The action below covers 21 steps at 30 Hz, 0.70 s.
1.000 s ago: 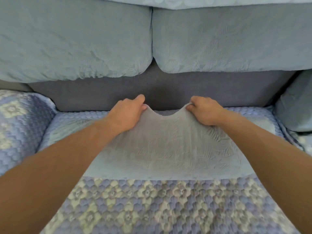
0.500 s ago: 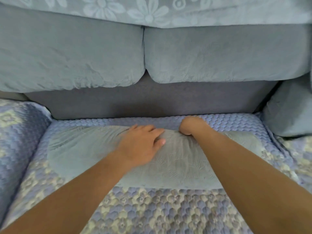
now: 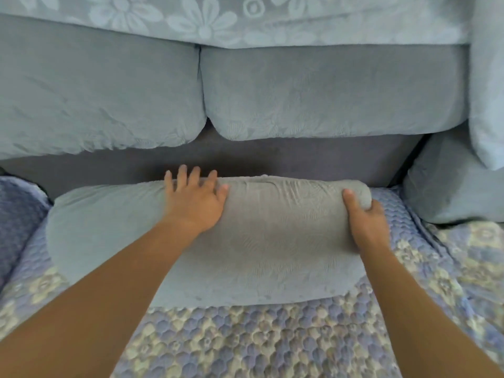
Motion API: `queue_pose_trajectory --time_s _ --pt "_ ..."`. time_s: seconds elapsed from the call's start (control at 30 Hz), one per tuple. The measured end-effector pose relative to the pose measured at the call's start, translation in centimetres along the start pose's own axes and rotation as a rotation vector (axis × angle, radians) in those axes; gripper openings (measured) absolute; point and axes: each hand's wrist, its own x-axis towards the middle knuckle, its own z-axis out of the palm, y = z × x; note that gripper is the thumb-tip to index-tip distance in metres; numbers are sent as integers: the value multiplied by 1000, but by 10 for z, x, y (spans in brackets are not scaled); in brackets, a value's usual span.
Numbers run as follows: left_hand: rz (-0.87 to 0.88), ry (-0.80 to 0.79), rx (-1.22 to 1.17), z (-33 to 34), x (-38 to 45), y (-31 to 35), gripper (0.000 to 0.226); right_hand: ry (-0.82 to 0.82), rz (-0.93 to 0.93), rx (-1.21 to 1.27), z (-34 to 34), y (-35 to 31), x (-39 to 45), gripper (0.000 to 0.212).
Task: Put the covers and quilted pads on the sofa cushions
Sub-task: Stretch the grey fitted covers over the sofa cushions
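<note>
Presently the covered cushion (image 3: 259, 241) lies flat on the quilted pad (image 3: 245, 336) of the seat, its far edge close against the dark sofa frame (image 3: 300, 156). The left hand (image 3: 195, 199) rests on top with fingers straight and spread, pressing near the far edge. The right hand (image 3: 366, 219) grips the cushion's right far corner, thumb on top and fingers curled beneath it.

Judgement on the step: the cushion appears to be in the course of being seated and its cover smoothed. To do it well, the flat hand should sweep outward toward the left end, where the cover looks slack, while the gripping hand keeps the corner taut; faint ripples show along the far edge and want flattening.

Surroundings: two back cushions (image 3: 109, 105) hang above the frame, and a flowered throw (image 3: 218, 20) drapes over the top. A loose cushion (image 3: 450, 186) leans at the right, close to the gripped corner, and may crowd it. The pad could bunch if the cushion is dragged rather than lifted.
</note>
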Motion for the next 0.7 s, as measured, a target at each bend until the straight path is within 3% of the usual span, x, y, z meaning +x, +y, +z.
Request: queue_pose_trajectory --time_s 0.1,0.17,0.23,0.27,0.33,0.4,0.47,0.57,0.7 --pt "-315 288 -246 10 -29 -46 63 5 -14 -5 10 -10 5 87" --pt "-642 487 -471 23 -55 -103 65 -23 -2 25 14 -12 9 90" --pt "-998 494 -735 50 -69 -187 74 -42 1 66 22 -14 11 93" --pt "-1075 440 -879 68 -72 -227 86 -46 0 85 28 -17 11 94" --pt "-1097 355 -1217 92 -71 -269 98 -43 0 107 42 -24 8 96" --pt "-1000 410 -1522 88 -58 -282 75 -31 5 137 56 -34 0 95" --pt "-909 506 -1593 64 -40 -289 67 -25 4 180 76 -43 -10 95" --pt "-1037 672 -1373 28 -25 -343 72 -81 -33 237 122 -60 -36 89" --pt "-1071 447 -1075 16 -20 -426 79 -209 -144 222 226 -97 -87 67"
